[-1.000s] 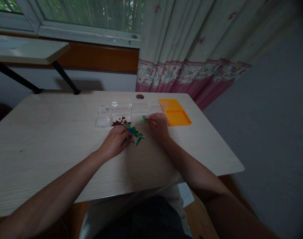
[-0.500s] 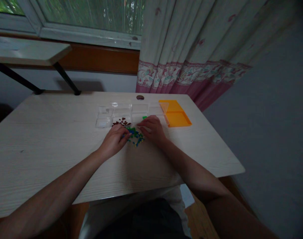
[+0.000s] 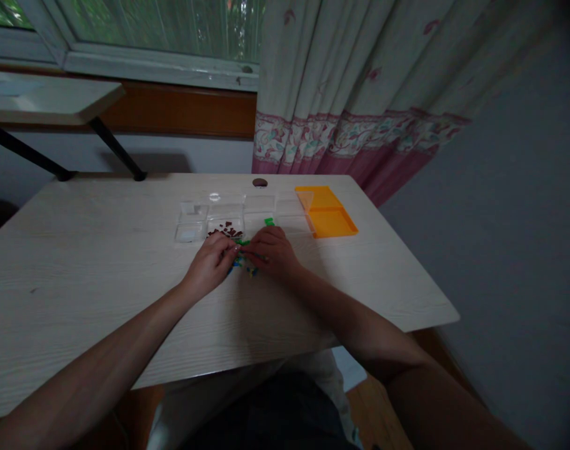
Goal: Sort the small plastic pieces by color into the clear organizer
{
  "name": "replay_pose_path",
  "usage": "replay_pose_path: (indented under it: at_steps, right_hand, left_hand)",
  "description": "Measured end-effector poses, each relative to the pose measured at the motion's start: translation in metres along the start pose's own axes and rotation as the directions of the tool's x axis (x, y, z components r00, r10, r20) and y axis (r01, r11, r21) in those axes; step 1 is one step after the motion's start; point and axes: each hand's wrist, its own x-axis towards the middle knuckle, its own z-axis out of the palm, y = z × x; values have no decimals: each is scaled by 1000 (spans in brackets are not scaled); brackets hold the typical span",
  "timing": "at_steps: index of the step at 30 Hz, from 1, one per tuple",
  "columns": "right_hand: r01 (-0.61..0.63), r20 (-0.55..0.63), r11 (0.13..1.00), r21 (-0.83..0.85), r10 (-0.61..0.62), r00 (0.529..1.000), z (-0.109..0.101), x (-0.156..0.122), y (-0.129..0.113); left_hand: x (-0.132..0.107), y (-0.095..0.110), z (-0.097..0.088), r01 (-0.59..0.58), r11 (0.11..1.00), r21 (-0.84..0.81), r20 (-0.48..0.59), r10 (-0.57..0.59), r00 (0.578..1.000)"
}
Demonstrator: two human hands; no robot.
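Observation:
Small blue, green and yellow pieces [image 3: 251, 272] lie in a loose pile on the table, partly covered by my hands. At the left side of the pile, my left hand [image 3: 214, 257] is closed in a pinch; what its fingertips hold is too small to make out. My right hand [image 3: 273, 253] reaches over the pile from the right, its fingertips close to the left ones and hiding many pieces. Just behind stands a clear plastic compartment box [image 3: 191, 214]. Brown pieces [image 3: 226, 230] fill one front compartment, and a few green pieces [image 3: 269, 221] sit in another.
Right of the clear box lies an orange two-part tray [image 3: 332, 212], touching or overlapped by the box's right end. A round dark cable hole [image 3: 260, 182] is set near the table's back edge. A raised shelf [image 3: 55, 103] on black legs stands at back left, and a curtain [image 3: 341, 137] hangs behind.
My right hand has moved left and slightly down, over the pile, until its fingertips meet those of my left hand. The whole view has shifted a little.

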Motion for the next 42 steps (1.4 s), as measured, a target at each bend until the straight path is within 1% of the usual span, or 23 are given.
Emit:
replay_pose_path:
  at_steps: [4,6,8,11,13,15,18,20,23,26,33,37,42]
  right_hand:
    - [3,3,1000,-1,-3,1000,1,-1,-2]
    - [8,-16,1000,2,-8,1000,2,-1,-1]
    - [-15,-49,1000,2,15,999,1,-1,3]
    - [-139,-140,990,-19,135,981,-2,-1,14]
    - [-246,-217,969,-32,233,948,-6,-2,24]
    - [-330,-279,943,-49,305,911,-9,-2,35]
    - [-427,-325,898,-104,375,868,-13,-3,45]
    - [-462,-327,877,-131,402,855,-13,-3,48]
    - [-481,-305,862,-158,421,854,-10,-3,47]
    - [-484,-279,857,-175,428,860,-5,-3,45]
    - [-472,-265,861,-188,419,869,2,-2,48]
    - [-463,-271,865,-194,406,873,2,-2,50]
    - [-469,-278,869,-161,415,866,0,-2,49]
  left_hand:
    - [0,1,-1,3,1000,5,14,-3,1000]
    - [1,1,-1,-2,1000,15,20,2,1000]
    - [1,1,-2,-5,1000,26,16,5,1000]
    - [1,-2,-2,3,999,44,-3,-3,1000]
    - [1,-5,-2,7,999,48,-5,-7,1000]
    - [1,-7,-2,6,998,56,5,-6,1000]
    - [0,-7,-3,-23,996,84,36,20,999]
    - [-1,-5,-3,-51,991,125,73,42,996]
    - [-1,-2,-3,-80,974,210,141,51,989]
    - [-1,0,-2,-98,960,264,164,55,985]
    - [-1,-2,0,-115,950,289,158,71,985]
    - [0,-2,-1,-109,954,279,128,75,989]
    - [0,0,-3,-111,958,266,98,88,991]
